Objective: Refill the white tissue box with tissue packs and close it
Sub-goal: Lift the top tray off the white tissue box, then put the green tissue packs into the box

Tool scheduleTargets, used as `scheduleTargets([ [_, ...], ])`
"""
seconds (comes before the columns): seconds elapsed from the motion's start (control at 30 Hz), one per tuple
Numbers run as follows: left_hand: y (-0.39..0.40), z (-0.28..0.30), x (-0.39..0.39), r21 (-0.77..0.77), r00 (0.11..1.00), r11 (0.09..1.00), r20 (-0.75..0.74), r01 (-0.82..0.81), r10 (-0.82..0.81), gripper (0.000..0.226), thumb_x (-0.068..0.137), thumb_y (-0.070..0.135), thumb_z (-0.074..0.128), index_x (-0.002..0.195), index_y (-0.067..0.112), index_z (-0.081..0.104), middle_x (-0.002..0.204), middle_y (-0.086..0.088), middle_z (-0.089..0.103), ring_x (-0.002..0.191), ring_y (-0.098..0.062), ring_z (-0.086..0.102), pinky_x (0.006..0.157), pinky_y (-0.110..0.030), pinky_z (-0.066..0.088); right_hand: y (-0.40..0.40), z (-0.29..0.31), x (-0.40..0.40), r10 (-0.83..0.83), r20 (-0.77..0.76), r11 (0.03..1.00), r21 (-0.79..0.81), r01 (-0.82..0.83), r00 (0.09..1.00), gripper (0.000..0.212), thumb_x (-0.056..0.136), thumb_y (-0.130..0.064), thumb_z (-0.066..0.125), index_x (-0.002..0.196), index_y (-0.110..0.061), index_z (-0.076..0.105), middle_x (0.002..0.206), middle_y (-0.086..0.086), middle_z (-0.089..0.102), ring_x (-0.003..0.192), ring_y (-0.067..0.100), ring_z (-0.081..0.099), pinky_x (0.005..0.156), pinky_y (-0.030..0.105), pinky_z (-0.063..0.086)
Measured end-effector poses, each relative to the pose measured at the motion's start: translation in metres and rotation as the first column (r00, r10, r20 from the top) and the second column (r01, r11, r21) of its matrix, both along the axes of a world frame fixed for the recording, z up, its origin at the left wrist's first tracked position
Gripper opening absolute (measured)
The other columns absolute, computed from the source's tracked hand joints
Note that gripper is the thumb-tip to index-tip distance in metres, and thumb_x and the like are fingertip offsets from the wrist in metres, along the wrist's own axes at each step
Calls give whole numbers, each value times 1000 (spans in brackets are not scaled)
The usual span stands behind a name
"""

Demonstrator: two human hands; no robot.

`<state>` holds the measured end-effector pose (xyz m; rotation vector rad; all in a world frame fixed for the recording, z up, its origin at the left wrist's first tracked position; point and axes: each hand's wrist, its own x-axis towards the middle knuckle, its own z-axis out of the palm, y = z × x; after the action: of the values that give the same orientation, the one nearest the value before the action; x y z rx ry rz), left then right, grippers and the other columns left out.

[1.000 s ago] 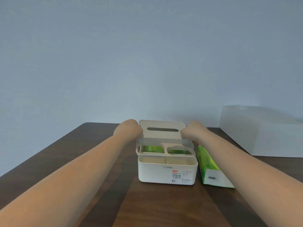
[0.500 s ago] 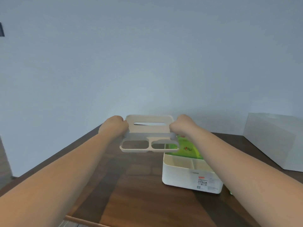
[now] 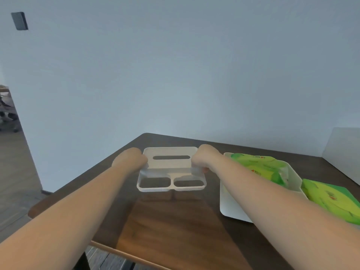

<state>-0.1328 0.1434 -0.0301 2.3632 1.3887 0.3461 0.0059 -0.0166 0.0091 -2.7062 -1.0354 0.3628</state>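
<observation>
At the far left corner of the desk (image 3: pixel 175 227), the left hand (image 3: pixel 129 159) is gripping the left edge of the white lid (image 3: pixel 171 168), fingers curled closed around it so that only the knuckles are showing. The lid is hanging level above the dark wood, its tissue slot toward the far edge and its two open windows toward the person; whether it is touching the desk yet is hard to tell, though its shadow is lying close beneath. The right hand (image 3: pixel 204 158) is clamping the lid's right edge in the same closed way. Further right, near the right edge of the desk, the white tissue box (image 3: pixel 233 209) is sitting open and partly hidden behind the right forearm, with a green tissue pack (image 3: pixel 259 166) already lying inside it. A second green pack (image 3: pixel 329 199) is resting just beside the box on its right. Judging from this, the lid is being set aside so the refill can go on. The risk is that the right forearm, crossing directly over the open box, is passing close enough to nudge it toward the desk edge or knock the loose pack; the lid could also be set down too near the left corner and tip off.
</observation>
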Motion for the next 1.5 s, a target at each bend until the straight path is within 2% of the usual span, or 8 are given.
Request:
scheduleTargets([
  [0.13,4,-12,2,-48,999,999,-36,6,-7,12,75,12,52,64,15,51,68,-1,49,62,-20,45,56,-26,34,11,-17,2,21,24,994,-111,-18,999,31,89,-13,53,59,-7,48,63,6,46,77,28,52,67,29,41],
  [0.37,17,-35,1,-76,998,997,-61,19,-23,20,79,10,52,60,13,46,63,-1,45,59,-18,41,53,-26,31,24,-32,3,91,38,961,-264,-78,995,32,89,-13,52,58,-7,50,60,7,49,49,20,44,49,26,36],
  [0.53,21,-49,0,-15,997,999,-64,36,-37,26,85,15,44,59,13,44,60,-2,44,58,-19,41,53,-25,31,26,-40,7,66,-11,967,-246,-67,998,26,87,-12,56,62,-6,50,63,7,50,51,20,45,63,28,43],
  [0.77,3,-35,5,81,983,997,-180,-9,24,8,83,16,43,83,19,51,79,3,56,73,-19,51,57,-26,34,24,-44,9,60,30,996,-71,-58,998,27,88,-9,46,61,-8,46,63,6,49,59,23,49,62,28,41],
  [1.03,-37,-9,32,180,992,976,7,120,-123,19,87,18,43,98,20,58,97,2,66,90,-22,62,70,-31,48,-15,-12,23,59,102,971,225,-81,993,19,84,-12,49,66,-7,53,57,5,50,65,29,53,46,25,32],
  [1.17,-69,8,57,196,947,943,125,268,-295,13,91,28,46,94,24,58,93,7,63,89,-19,60,74,-31,48,-60,11,48,-22,117,909,416,-29,993,25,84,-10,50,88,6,69,91,22,70,92,38,65,74,39,54],
  [1.27,-98,18,77,193,881,906,227,378,-416,16,92,33,50,99,25,62,89,10,60,88,-17,58,79,-32,50,-96,20,68,-102,136,876,481,25,985,16,85,-9,48,75,-6,61,79,9,62,77,30,56,63,30,42],
  [1.5,-150,29,114,182,795,804,134,567,-591,35,92,36,54,126,28,57,99,6,59,97,-16,56,93,-35,49,-175,14,109,-378,81,888,313,336,922,21,83,-18,48,98,-18,61,103,6,62,102,32,56,90,38,44],
])
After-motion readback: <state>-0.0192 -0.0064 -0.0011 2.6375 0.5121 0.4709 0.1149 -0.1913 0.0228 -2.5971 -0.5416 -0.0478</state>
